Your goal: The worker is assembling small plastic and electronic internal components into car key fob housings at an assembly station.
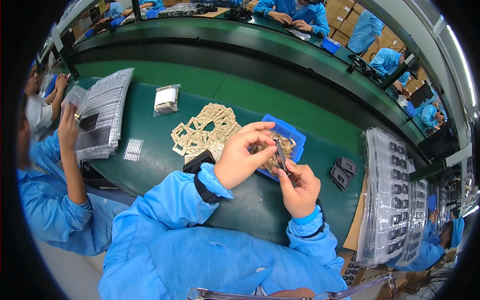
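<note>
Both hands meet over a blue bin (300,140), holding a thin dark plastic part (280,155) seen nearly edge-on. Thumb and fingers of my left hand (244,156) pinch its upper end. The lower end is between the thumb and fingers of my right hand (301,191). Small brownish, partly see-through pieces (286,145) fill the bin just behind the hands. Left of my left hand lies a loose heap of flat beige strips (202,131). To the right of my right hand sit black oval-cornered frames (344,173).
Stacked clear trays of dark parts (387,200) stand at the right edge. A bagged bundle (166,99) and a small sheet of pale strips (133,149) lie to the left. At far left, a co-worker's hand (68,125) is by stacked plastic sheets (107,107). A conveyor (225,60) runs behind.
</note>
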Motion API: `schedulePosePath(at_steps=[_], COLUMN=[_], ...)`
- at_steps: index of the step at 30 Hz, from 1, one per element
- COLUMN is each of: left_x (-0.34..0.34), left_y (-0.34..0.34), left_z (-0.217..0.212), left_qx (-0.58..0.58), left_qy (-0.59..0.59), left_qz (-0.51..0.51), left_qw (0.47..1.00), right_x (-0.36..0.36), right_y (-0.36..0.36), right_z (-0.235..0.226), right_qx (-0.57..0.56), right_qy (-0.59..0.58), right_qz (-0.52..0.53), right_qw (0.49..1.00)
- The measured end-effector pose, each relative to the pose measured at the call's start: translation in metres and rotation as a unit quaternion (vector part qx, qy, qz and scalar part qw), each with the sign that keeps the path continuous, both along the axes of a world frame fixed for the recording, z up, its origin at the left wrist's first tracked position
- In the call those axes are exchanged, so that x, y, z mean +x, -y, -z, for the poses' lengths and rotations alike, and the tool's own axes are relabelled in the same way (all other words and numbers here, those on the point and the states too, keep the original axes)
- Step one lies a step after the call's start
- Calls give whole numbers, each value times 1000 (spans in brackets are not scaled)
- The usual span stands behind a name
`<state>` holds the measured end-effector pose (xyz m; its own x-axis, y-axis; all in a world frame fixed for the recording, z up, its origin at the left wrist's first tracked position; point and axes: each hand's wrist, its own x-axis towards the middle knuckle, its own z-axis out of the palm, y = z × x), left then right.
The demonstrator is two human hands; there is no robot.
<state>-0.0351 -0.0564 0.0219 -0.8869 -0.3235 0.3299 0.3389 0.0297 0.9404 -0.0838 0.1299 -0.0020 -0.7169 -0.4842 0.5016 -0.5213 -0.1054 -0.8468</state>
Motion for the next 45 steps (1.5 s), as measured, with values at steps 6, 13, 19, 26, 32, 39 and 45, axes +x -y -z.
schedulePosePath(at_steps=[6,13,19,26,32,39,45], left_x=[1,0,-7,-2,5,6,7], left_y=[6,4,17,14,1,0,4], left_z=[-7,-9,-9,-10,-17,-12,-16], left_qx=[-115,-305,-464,-428,-192,-92,-45], left_qy=[-46,-157,-111,-85,-80,-32,-5], left_qz=[-7,-44,-208,-167,63,140,161], left_qw=[992,938,854,884,976,985,986], right_x=[3,4,0,-7,-2,6,4], right_y=[-3,-4,-3,-4,-10,-7,-6], right_z=[-2,-12,-27,-20,-15,-12,-10], right_qx=[-30,-100,-63,-88,-82,-89,-93], right_qy=[70,172,173,252,211,168,137], right_qz=[-66,-55,44,-44,-124,-67,-69], right_qw=[995,978,982,963,966,979,984])
